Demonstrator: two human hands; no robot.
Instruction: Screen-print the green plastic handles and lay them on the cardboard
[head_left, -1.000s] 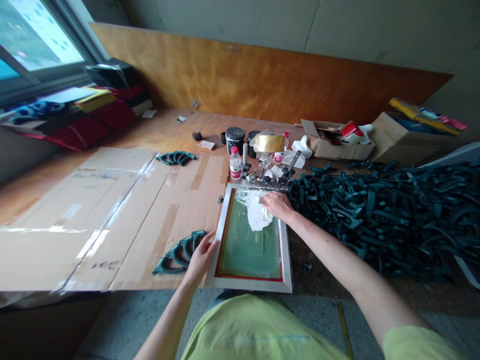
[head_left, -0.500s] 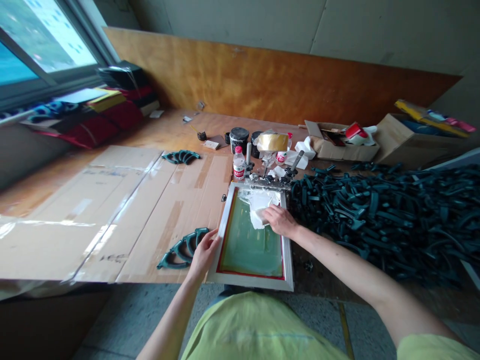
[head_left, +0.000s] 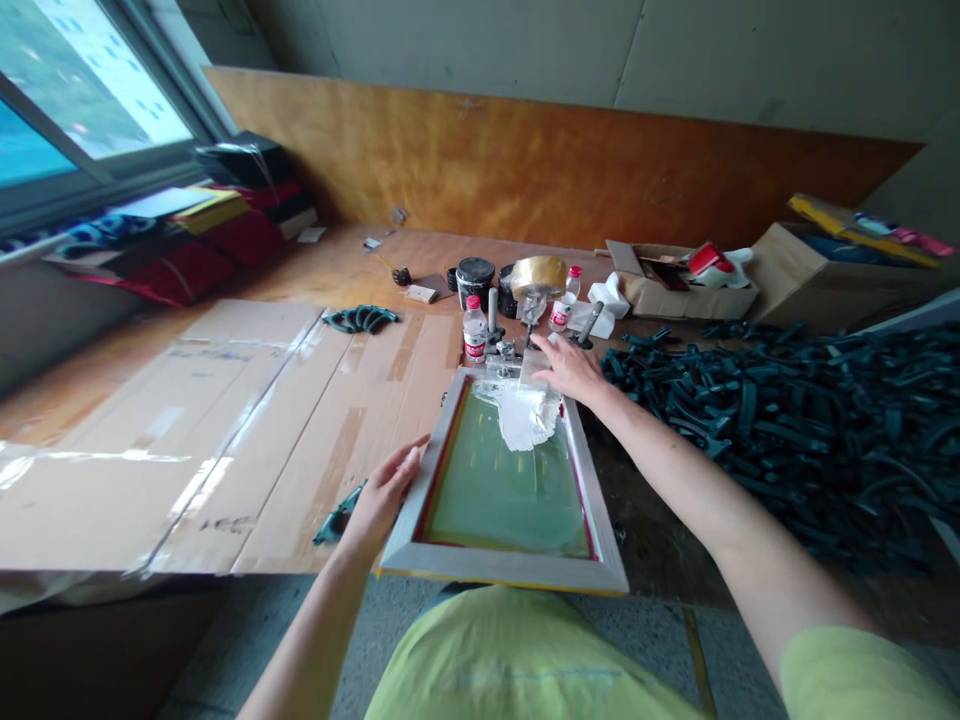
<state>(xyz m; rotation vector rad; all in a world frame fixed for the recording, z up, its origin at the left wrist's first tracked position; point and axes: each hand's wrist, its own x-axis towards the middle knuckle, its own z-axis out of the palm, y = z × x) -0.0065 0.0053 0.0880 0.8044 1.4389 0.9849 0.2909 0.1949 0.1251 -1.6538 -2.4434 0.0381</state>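
Note:
A silkscreen printing frame [head_left: 505,573] with a green mesh is tilted, its near edge raised toward me. White ink [head_left: 525,420] lies in a thick patch at the far end of the mesh. My left hand [head_left: 386,490] grips the frame's left rail. At the far end, my right hand [head_left: 571,372] holds a pale, translucent scraper [head_left: 533,370] between thumb and fingers, just above the ink. Metal hinge clamps [head_left: 506,352] stand behind the frame. Partly behind my left hand lies a dark green curved plastic part [head_left: 337,518].
Cardboard sheets [head_left: 187,400] cover the table on the left, with more green curved parts [head_left: 362,319] on them. A big heap of such parts [head_left: 772,430] lies at right. Bottles [head_left: 474,330], black tubs [head_left: 475,280], a tape roll [head_left: 538,275] and an open carton [head_left: 679,290] stand behind.
The frame's near edge has come up, with my left hand moving left and toward me. My right hand has carried the scraper from mid-ink to the far end of the frame.

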